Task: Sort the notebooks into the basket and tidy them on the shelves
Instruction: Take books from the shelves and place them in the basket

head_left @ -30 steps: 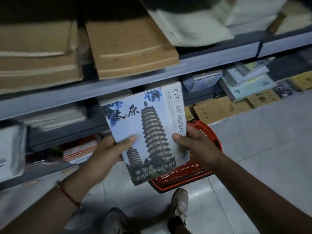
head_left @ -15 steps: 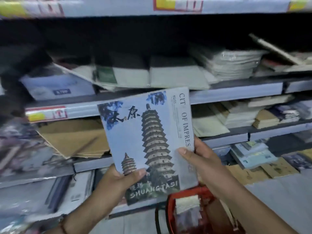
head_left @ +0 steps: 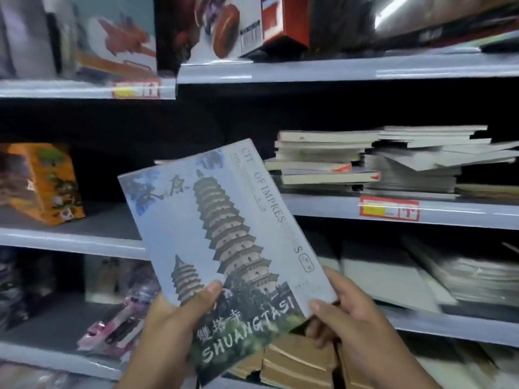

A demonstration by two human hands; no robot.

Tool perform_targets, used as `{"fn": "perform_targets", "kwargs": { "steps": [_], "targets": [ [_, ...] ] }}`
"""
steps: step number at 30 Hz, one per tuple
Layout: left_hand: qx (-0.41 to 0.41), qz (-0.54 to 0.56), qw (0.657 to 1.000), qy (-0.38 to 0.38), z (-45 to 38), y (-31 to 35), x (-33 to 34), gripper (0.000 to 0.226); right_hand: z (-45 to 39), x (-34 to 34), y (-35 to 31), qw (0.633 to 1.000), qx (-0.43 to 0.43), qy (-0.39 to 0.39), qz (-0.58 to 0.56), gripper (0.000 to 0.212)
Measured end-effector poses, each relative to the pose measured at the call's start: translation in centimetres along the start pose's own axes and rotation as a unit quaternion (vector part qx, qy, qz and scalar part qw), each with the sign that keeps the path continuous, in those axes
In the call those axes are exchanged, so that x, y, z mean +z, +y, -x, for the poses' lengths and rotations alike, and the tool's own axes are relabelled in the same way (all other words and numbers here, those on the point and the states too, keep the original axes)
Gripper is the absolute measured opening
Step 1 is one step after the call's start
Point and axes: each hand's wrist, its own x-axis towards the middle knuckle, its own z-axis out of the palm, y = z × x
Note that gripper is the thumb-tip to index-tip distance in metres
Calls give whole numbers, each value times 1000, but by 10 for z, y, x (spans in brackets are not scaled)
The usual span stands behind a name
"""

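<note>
both hands [head_left: 179, 327] [head_left: 354, 313] grip the notebook [head_left: 224, 248] (thumbs on cover).

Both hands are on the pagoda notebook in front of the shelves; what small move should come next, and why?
Probably lift it up and right toward the stack of notebooks on the middle shelf. The left hand and right hand grip the pagoda notebook by its lower corners, tilted, just below that stack. No basket is in view.
</note>
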Motion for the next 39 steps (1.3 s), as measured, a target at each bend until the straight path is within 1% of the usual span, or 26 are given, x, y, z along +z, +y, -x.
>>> {"fn": "perform_targets", "kwargs": {
  "steps": [3, 4, 6, 8, 10, 12, 15, 16, 17, 18, 19, 20, 21, 23, 25, 29, 31, 32, 33, 35, 37, 39],
  "targets": [
    [36, -6, 999, -30, -28, 48, -7, 34, -26, 26, -42, 999, -21, 12, -36, 36],
    [39, -9, 999, -27, -41, 63, -9, 28, -36, 33, -55, 998, -22, 20, -57, 31],
    [22, -28, 999, -15, -71, 92, -9, 25, -61, 44, -78, 993, -14, 45, -109, 22],
    [-10, -37, 998, -54, -100, 116, -3, 21, -89, 50, -99, 984, 1, 73, -164, 13],
    [-25, -37, 994, -102, -128, 132, 3, 9, -120, 51, -118, 974, 19, 97, -203, 4],
    [-33, -59, 988, -140, -152, 136, 4, 9, -147, 49, -129, 969, 30, 116, -217, 6],
    [-40, -63, 981, -181, -169, 135, 0, 20, -177, 50, -133, 967, 40, 145, -207, 6],
    [-31, -65, 979, -189, -171, 133, -1, 27, -184, 52, -130, 967, 46, 153, -196, 6],
    [-13, -71, 979, -193, -173, 129, -3, 42, -189, 54, -127, 968, 52, 164, -181, 6],
    [8, -87, 977, -194, -174, 124, -5, 62, -194, 56, -123, 969, 58, 175, -166, 6],
    [34, -118, 973, -196, -174, 119, -6, 74, -198, 58, -119, 968, 62, 187, -153, 6],
    [64, -153, 966, -196, -174, 114, -7, 72, -201, 59, -117, 968, 63, 200, -141, 7],
    [96, -187, 960, -187, -175, 110, -6, 63, -203, 61, -115, 968, 62, 211, -120, 7],
    [153, -232, 948, -156, -180, 105, -5, 44, -204, 63, -115, 970, 56, 228, -55, 15],
    [191, -269, 935, -129, -184, 102, -4, 33, -202, 66, -116, 971, 49, 233, -8, 20],
    [216, -262, 932, -127, -189, 98, -9, 30, -190, 68, -117, 977, 30, 209, 9, 28],
    [248, -264, 925, -113, -187, 94, -13, 21, -178, 65, -113, 976, 2, 215, 43, 33],
    [262, -269, 920, -111, -184, 91, -15, 13, -169, 63, -108, 972, -21, 221, 79, 35],
    [267, -280, 914, -123, -180, 87, -17, 7, -159, 61, -102, 965, -48, 223, 132, 36],
    [260, -327, 889, -187, -170, 73, -19, 10, -137, 56, -84, 941, -92, 212, 248, 32],
    [244, -383, 851, -264, -160, 52, -20, 12, -114, 48, -58, 919, -102, 192, 330, 27],
    [234, -446, 804, -318, -152, 22, -19, 7, -92, 38, -25, 903, -86, 172, 384, 32]
  ]
}}
